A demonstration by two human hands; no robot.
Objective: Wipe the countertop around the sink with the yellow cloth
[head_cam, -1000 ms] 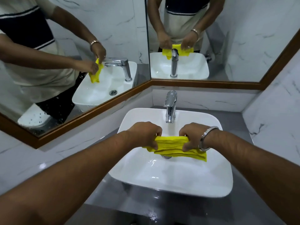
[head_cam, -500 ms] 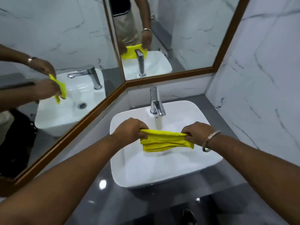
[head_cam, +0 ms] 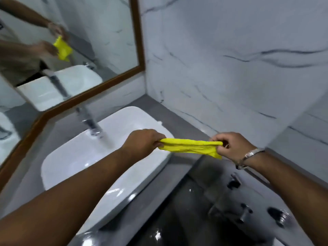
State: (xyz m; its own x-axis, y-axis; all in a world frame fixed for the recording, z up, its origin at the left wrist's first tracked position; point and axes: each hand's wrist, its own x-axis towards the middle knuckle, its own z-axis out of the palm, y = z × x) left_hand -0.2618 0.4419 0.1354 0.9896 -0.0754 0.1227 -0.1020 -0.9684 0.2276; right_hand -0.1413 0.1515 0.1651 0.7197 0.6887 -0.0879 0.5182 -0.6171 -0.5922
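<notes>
The yellow cloth (head_cam: 190, 146) is bunched into a long strip and stretched in the air between both hands. My left hand (head_cam: 143, 141) grips its left end above the right rim of the white sink (head_cam: 74, 162). My right hand (head_cam: 232, 145), with a metal bangle on the wrist, grips the right end past the sink, over the grey countertop (head_cam: 179, 118) on the sink's right side. The cloth touches neither the sink nor the counter.
A chrome tap (head_cam: 88, 121) stands at the sink's back edge. A wood-framed mirror (head_cam: 99, 50) covers the back-left walls; a marble wall (head_cam: 230, 68) closes the right side. Below the counter's front edge are dark wet floor and chrome fittings (head_cam: 245, 213).
Both hands have carried the stretched cloth to the right, from over the basin toward the sink's right edge. The view has swung right, and the image is blurred.
</notes>
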